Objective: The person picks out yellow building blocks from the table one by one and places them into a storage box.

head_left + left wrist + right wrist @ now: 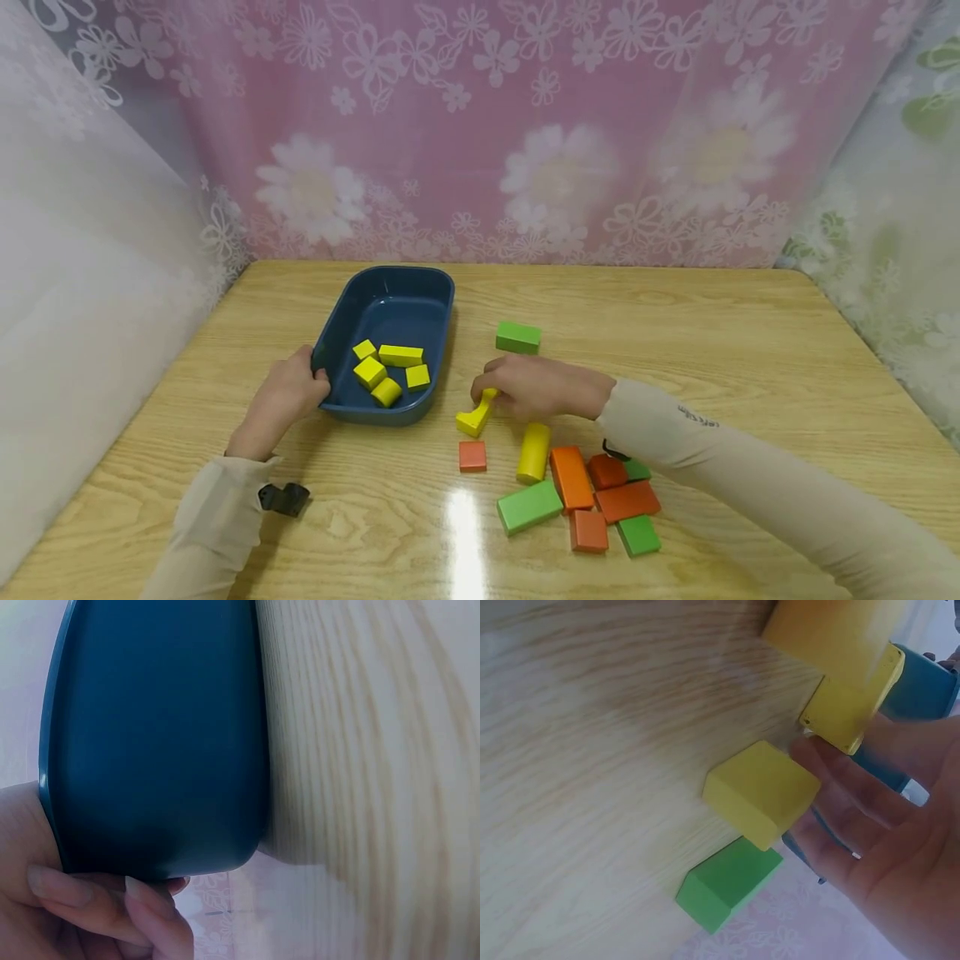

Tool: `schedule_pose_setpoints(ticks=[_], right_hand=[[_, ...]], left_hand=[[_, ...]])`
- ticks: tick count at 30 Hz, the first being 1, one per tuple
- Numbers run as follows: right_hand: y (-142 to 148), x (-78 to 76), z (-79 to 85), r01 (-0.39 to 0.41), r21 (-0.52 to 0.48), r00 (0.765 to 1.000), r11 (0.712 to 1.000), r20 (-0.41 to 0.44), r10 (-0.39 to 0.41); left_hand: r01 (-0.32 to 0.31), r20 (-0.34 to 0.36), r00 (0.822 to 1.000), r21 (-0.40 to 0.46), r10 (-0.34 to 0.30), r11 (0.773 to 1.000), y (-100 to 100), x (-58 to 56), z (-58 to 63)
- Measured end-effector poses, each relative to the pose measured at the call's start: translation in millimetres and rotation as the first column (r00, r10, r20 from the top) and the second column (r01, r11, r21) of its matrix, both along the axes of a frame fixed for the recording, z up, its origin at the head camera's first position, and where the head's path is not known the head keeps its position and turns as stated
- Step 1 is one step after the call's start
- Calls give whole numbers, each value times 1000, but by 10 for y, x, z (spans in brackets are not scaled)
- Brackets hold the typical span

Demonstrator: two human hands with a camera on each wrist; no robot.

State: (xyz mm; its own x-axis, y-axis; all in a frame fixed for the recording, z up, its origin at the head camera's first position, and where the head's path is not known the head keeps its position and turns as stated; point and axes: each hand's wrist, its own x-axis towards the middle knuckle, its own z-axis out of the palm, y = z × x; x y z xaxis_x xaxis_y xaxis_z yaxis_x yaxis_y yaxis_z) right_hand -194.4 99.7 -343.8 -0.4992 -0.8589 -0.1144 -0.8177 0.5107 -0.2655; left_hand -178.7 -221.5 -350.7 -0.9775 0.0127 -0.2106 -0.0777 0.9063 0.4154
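Note:
My left hand (288, 387) grips the left wall of a dark blue tray (386, 415), thumb over the rim. Seen from the left wrist, the tray's outer side (157, 735) rises beside the curled fingers (154, 907). Several yellow blocks (401, 356) lie inside. Right of the tray, my right hand (536, 385) pinches a yellow arch-shaped block (472, 421) low over the table. The right wrist view has that arch block (847, 709) by the thumb and fingers. Another yellow block (761, 791) stands beside those fingers, hidden under the hand in the head view.
A green block (517, 337) lies beyond the right hand. Nearer are a small red block (472, 457) and a yellow cylinder (533, 452). A group of orange (572, 478), red (628, 501) and green blocks (529, 507) lies below the right forearm. Curtains (480, 167) surround the wooden table.

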Motion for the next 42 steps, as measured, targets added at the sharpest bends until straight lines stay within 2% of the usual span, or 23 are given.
schedule_pose_setpoints(ticks=[6, 13, 21, 34, 37, 42], right_hand=[[27, 0, -32, -23, 2, 1000, 1000, -7, 23], [33, 14, -101, 5, 6, 1000, 1000, -30, -5], [47, -20, -146, -16, -41, 999, 999, -32, 15], [56, -39, -178, -40, -60, 998, 997, -58, 37], [53, -45, -156, -53, -80, 997, 995, -68, 48], [3, -82, -41, -55, -175, 994, 983, -107, 37]], left_hand=[[4, -21, 1000, -4, -4, 1000, -2, 5, -14], [2, -12, 1000, 12, -1, 1000, 23, -4, 7], [0, -17, 1000, 12, 1, 1000, 26, -1, 12], [-9, -15, 1000, 8, 9, 1000, 9, -17, -8], [-12, -10, 1000, 6, 12, 1000, 3, -12, -11], [-10, -13, 1000, 0, 10, 1000, -12, -3, -18]])
